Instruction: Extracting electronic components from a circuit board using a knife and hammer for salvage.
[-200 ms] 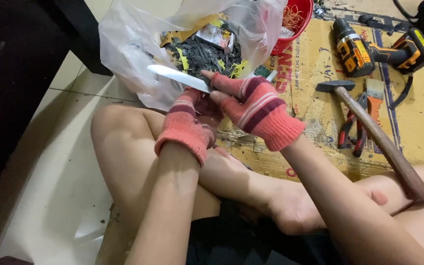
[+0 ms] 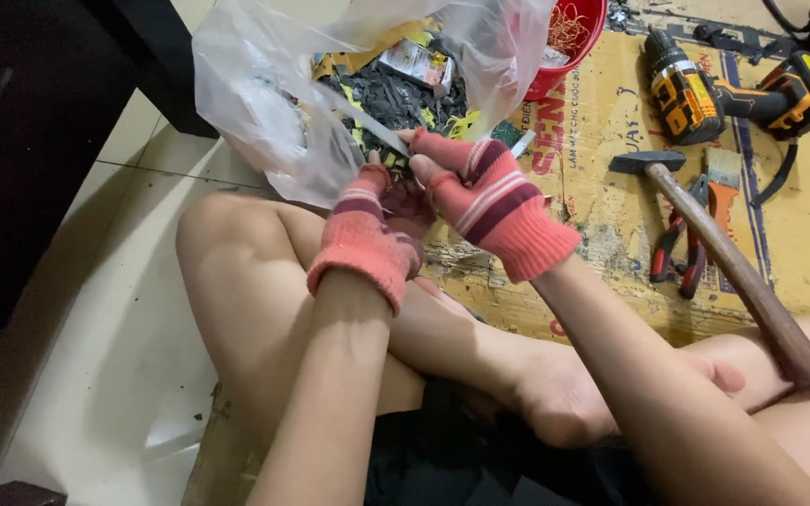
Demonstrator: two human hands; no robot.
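Both hands wear pink striped knit gloves and meet above my crossed legs. My right hand [image 2: 485,192] grips a knife [image 2: 372,129] whose silver blade points up and left over an open clear plastic bag [image 2: 264,112]. My left hand [image 2: 372,225] is closed around a small dark piece right under the blade; the piece itself is mostly hidden by the fingers. The bag holds black scraps and yellow bits [image 2: 405,94].
A wooden-handled hammer [image 2: 724,253] rests across my right leg. On the yellow cardboard [image 2: 592,131] lie pliers [image 2: 682,248], a brush, and a yellow-black cordless drill [image 2: 733,89]. A red bowl [image 2: 569,37] stands behind the bag. Dark furniture stands at the left.
The knife blade has swung from lying nearly flat, pointing left, to a steeper angle closer to the hands. Both hands stay together in the same place.
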